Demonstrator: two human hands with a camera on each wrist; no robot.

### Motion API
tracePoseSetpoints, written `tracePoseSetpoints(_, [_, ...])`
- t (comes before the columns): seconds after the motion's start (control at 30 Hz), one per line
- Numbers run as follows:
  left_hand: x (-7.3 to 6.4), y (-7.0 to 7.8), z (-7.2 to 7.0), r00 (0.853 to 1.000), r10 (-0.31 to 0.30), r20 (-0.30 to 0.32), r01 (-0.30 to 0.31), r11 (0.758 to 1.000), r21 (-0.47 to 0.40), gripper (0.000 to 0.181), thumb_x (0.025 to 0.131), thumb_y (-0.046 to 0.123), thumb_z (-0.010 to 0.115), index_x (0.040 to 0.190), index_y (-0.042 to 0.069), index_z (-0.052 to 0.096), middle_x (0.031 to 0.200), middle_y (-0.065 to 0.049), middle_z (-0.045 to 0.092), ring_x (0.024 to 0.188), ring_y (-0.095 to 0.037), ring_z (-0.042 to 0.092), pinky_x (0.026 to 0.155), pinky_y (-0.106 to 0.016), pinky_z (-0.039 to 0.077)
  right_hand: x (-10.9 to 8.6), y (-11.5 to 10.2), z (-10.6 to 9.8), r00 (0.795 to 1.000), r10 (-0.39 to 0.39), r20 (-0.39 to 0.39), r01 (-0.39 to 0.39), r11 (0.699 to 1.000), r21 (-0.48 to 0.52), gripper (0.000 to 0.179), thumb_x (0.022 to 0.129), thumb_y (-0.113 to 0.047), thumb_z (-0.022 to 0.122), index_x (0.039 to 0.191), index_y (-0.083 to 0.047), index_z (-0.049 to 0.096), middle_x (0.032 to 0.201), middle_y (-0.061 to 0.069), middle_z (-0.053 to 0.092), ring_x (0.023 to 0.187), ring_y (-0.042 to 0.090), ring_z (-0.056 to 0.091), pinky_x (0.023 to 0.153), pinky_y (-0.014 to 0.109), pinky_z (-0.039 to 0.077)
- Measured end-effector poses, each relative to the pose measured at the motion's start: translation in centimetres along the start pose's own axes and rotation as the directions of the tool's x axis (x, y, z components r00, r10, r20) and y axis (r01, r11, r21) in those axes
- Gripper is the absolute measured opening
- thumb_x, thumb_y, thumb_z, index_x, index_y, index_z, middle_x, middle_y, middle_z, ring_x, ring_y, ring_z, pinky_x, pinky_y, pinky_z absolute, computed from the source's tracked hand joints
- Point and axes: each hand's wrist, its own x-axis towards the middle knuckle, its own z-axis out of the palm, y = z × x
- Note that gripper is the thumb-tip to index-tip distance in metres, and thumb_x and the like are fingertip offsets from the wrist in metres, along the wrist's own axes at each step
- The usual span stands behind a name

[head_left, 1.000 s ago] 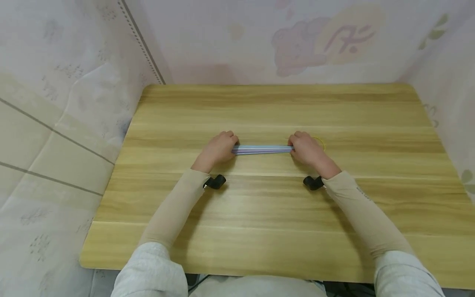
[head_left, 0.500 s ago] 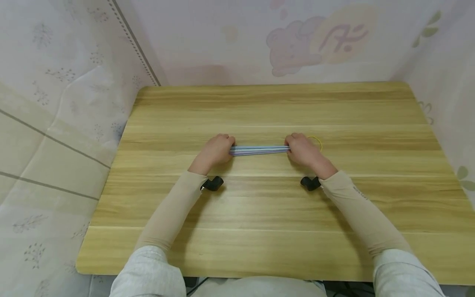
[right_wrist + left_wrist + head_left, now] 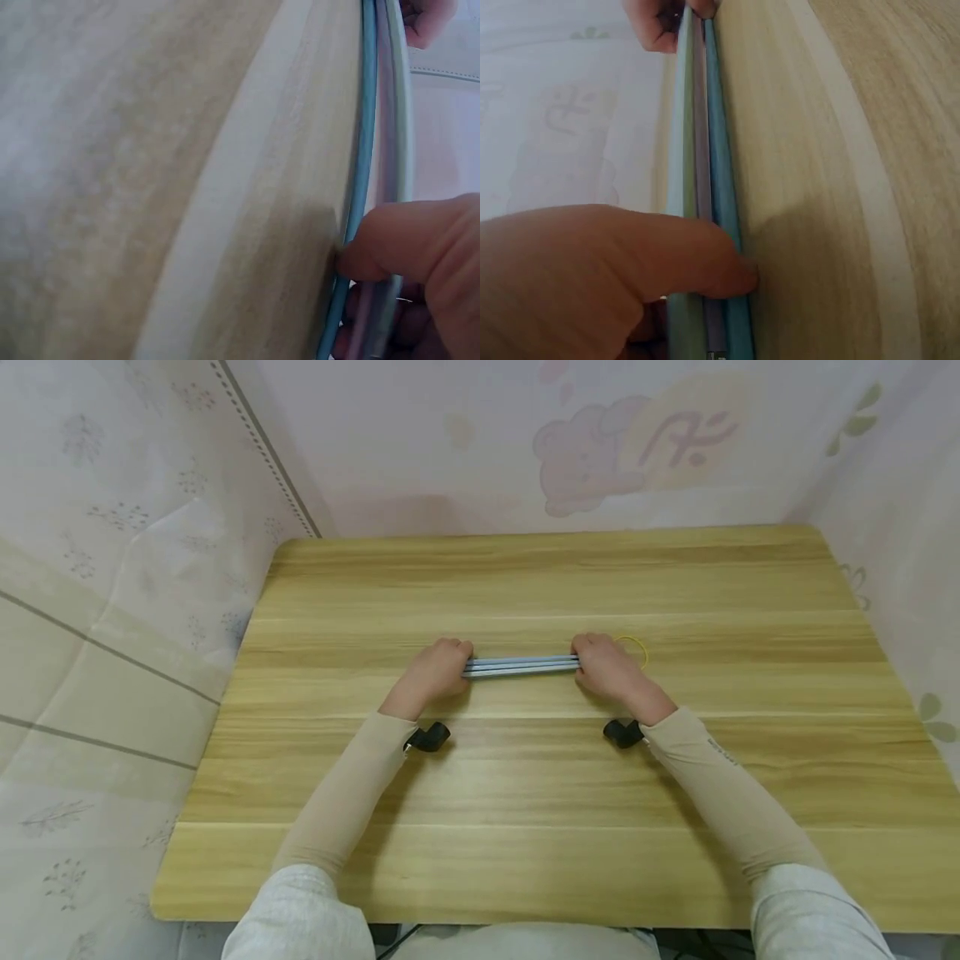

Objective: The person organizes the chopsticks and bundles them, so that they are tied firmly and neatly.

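Observation:
Several long thin sticks (image 3: 521, 667), lying side by side, span the gap between my two hands above the table. Pale green (image 3: 687, 150), purple (image 3: 701, 135) and blue (image 3: 721, 165) ones show in the left wrist view; their exact kind cannot be told. My left hand (image 3: 433, 673) grips the left end, its thumb (image 3: 705, 259) across the near side. At the other end my right hand (image 3: 611, 672) holds the bundle, thumb (image 3: 397, 240) over it and fingers curled beneath. Both hands hide the stick ends in the head view. A thin yellow loop (image 3: 645, 650) shows just beyond my right hand.
The wooden table (image 3: 517, 810) extends on all sides of my hands. Black wrist cameras (image 3: 429, 737) hang at the inside of both sleeves. Patterned pale sheets (image 3: 420, 452) stand behind the table and at its sides.
The sticks have turned slightly in my hands: purple and blue stripes showed before, mostly grey-blue ones now. Both hands keep their grip, about as far apart as before. The head view has shifted a little.

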Motion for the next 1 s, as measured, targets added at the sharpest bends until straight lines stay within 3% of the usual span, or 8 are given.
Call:
tracePoseSetpoints(0.33, [0.0,0.2,0.2,1.000,0.024,-0.003,-0.024,0.997,0.075,0.030,0.085,0.012,0.068,0.111,-0.001,0.061,0.108,-0.013,0.054,0.097,-0.028,0.055,0.085,-0.039,0.048,-0.2,-0.2,-0.1,0.998,-0.049,-0.027,0.047,0.995,-0.092,0.019,0.080,-0.005,0.062,0.096,0.007,0.060,0.091,0.018,0.057,0.084,0.034,0.053,0.077,0.045,0.044])
tracePoseSetpoints(0.53, [0.3,0.2,0.4,0.999,0.037,-0.008,-0.037,0.998,0.044,0.027,0.088,0.012,0.063,0.109,-0.005,0.058,0.103,-0.014,0.052,0.089,-0.024,0.053,0.083,-0.036,0.048,-0.2,-0.2,-0.5,0.999,-0.008,0.045,0.009,1.000,-0.006,0.013,0.085,-0.004,0.052,0.095,0.003,0.055,0.089,0.015,0.059,0.078,0.028,0.054,0.071,0.042,0.045])
tracePoseSetpoints(0.67, [0.5,0.2,0.3,1.000,0.029,0.001,-0.029,0.999,0.024,0.024,0.089,0.014,0.058,0.107,-0.001,0.056,0.100,-0.012,0.053,0.086,-0.023,0.054,0.080,-0.038,0.049,-0.3,0.0,-0.5,0.997,-0.006,0.071,0.004,0.999,0.041,0.006,0.087,-0.003,0.048,0.091,-0.003,0.053,0.085,0.011,0.057,0.073,0.023,0.048,0.067,0.038,0.042])
tracePoseSetpoints(0.87, [0.5,0.4,0.2,1.000,0.017,0.024,-0.018,0.999,0.035,0.018,0.089,0.020,0.056,0.099,0.005,0.051,0.086,-0.009,0.060,0.074,-0.023,0.056,0.069,-0.042,0.049,-0.8,0.2,-0.1,0.999,-0.035,0.035,0.034,0.999,0.019,0.005,0.092,-0.007,0.051,0.087,-0.004,0.052,0.086,0.011,0.059,0.075,0.023,0.050,0.066,0.037,0.043])
tracePoseSetpoints(1.0, [0.4,0.6,0.5,1.000,0.016,0.002,-0.017,0.997,0.078,0.017,0.090,0.022,0.059,0.097,0.007,0.053,0.085,-0.007,0.061,0.072,-0.021,0.056,0.067,-0.041,0.050,-1.0,0.1,0.0,0.999,-0.043,0.014,0.043,0.999,-0.007,0.008,0.094,-0.011,0.055,0.087,-0.006,0.052,0.085,0.010,0.060,0.073,0.023,0.054,0.063,0.039,0.045])
